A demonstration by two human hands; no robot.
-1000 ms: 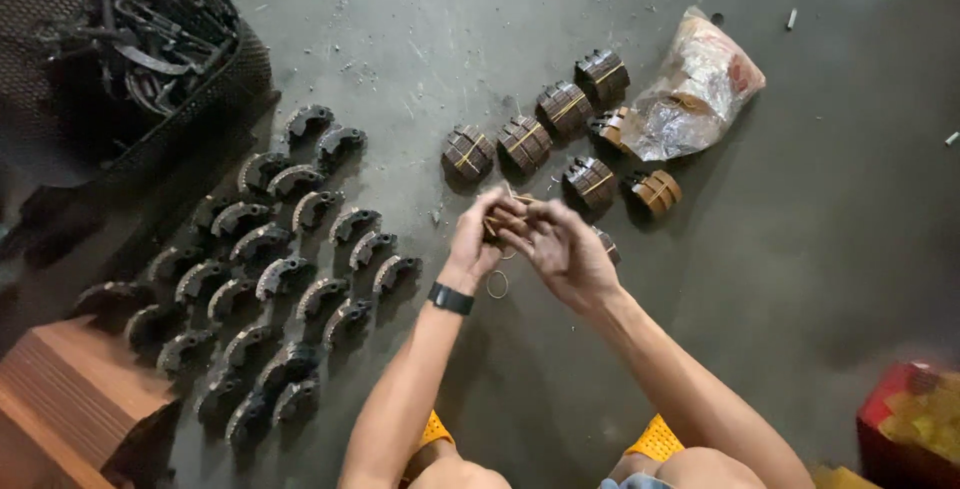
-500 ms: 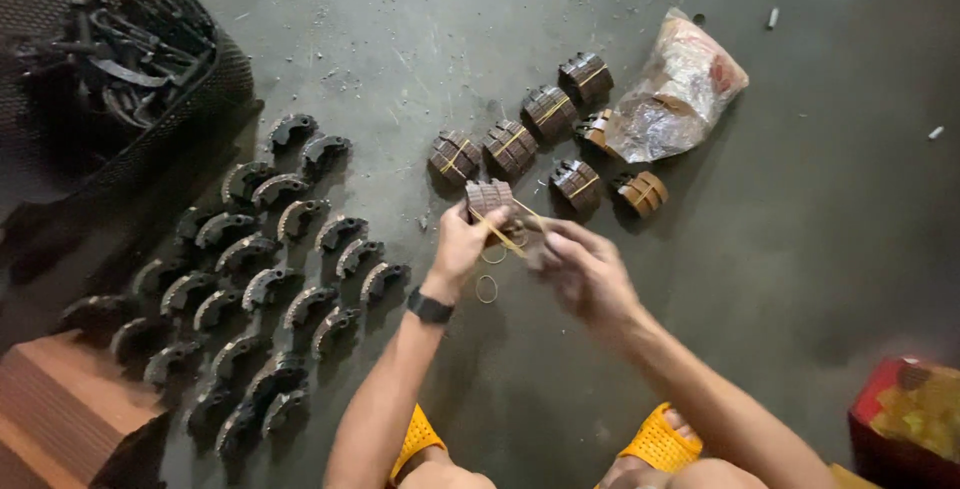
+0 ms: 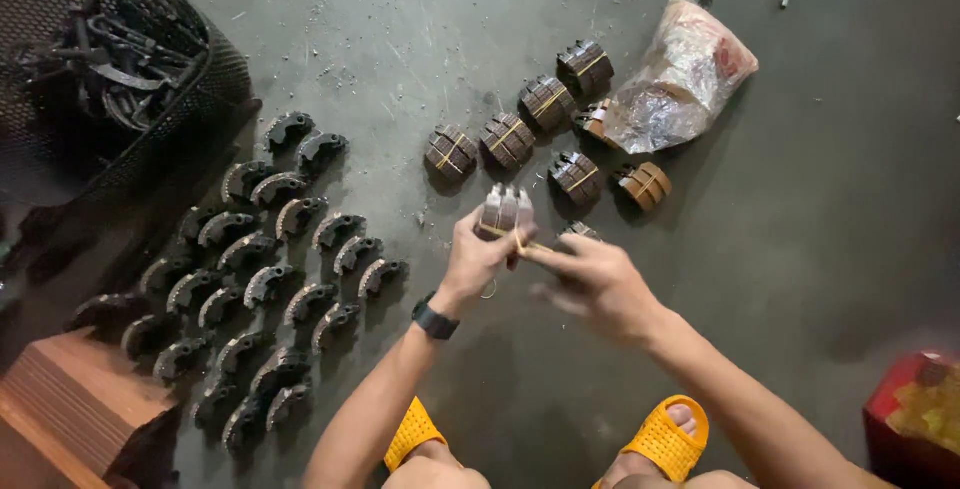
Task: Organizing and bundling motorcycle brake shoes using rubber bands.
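Partly blurred, your right hand (image 3: 590, 284) pinches a rubber band (image 3: 525, 242) while your left hand (image 3: 478, 254) grips the brake-shoe bundle (image 3: 506, 209), hiding its underside

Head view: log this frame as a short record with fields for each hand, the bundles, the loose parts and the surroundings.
left hand: grips a small stack of curved pads, raised above the floor
right hand: pulls a rubber band stretched from the stack
banded bundles: several on the concrete floor, beside a plastic bag
loose curved parts: laid in rows on the left
mesh basket: top left, holds dark metal pieces
feet: yellow sandals
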